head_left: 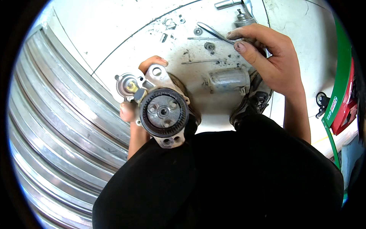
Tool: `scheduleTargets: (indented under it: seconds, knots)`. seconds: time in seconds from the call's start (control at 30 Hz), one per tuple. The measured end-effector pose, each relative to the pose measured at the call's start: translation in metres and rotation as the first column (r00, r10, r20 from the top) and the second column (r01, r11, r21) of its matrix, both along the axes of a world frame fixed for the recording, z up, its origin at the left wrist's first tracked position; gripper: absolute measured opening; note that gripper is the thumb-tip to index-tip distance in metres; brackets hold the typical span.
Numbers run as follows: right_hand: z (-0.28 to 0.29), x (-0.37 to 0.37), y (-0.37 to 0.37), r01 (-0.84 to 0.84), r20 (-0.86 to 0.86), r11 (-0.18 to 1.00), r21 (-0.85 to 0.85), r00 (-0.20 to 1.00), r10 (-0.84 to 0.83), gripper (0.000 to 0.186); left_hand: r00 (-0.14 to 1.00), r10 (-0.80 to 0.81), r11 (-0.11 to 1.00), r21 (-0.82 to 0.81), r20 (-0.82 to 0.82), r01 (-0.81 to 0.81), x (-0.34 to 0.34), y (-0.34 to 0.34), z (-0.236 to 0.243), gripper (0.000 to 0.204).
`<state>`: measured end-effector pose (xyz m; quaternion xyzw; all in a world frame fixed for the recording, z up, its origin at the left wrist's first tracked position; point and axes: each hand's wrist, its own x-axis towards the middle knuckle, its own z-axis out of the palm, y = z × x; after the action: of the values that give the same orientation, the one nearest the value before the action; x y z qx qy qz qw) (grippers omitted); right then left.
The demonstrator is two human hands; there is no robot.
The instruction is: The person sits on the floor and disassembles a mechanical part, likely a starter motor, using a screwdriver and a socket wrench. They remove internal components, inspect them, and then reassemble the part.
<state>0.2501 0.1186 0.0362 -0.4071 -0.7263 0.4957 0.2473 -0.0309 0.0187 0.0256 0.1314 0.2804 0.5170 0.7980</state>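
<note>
My left hand is closed round a starter motor's metal end housing, thumb at its left edge and a finger behind the upper flange. The housing is held above my left thigh, its round open side toward me. Inside sits a dark toothed ring gear round a planet carrier disc. To the right and farther off, my right hand pinches a slim shiny metal tool between thumb and fingers. The tool points up and left over the floor; its grip end is hidden in the hand.
On the white floor lie a cylindrical motor casing, two small gears, long thin bolts, a small metal sleeve and a solenoid-like part. Corrugated metal lines the left. A green frame stands right.
</note>
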Motion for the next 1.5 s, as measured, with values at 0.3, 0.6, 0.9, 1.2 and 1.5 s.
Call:
scheduleTargets:
  seconds: [0.3,0.6,0.9,1.2,1.5]
  knots:
    - [0.021,0.001,0.007,-0.163,0.092,0.977,-0.136,0.980,0.177,0.042,0.989,0.142,0.982,0.122,0.034,-0.145,0.020,-0.003,-0.010,0.095]
    - [0.042,-0.035,0.000,-0.370,-0.442,0.929,0.005,0.832,0.334,0.088,0.830,0.432,0.482,0.868,-0.353,0.119,-0.023,0.002,-0.170,0.089]
    - [0.054,-0.030,-0.004,-0.278,-0.409,0.961,-0.004,0.877,0.252,0.070,0.964,0.105,0.385,0.904,-0.245,0.187,-0.030,0.023,-0.155,0.093]
    - [0.050,-0.035,-0.004,-0.255,-0.423,0.966,0.035,0.872,0.245,0.070,0.975,0.024,0.370,0.908,-0.220,0.196,-0.028,0.031,-0.150,0.098]
    - [0.044,-0.039,-0.006,-0.253,-0.475,0.967,0.030,0.848,0.236,0.071,0.969,-0.099,0.353,0.903,-0.225,0.245,-0.034,0.033,-0.150,0.098]
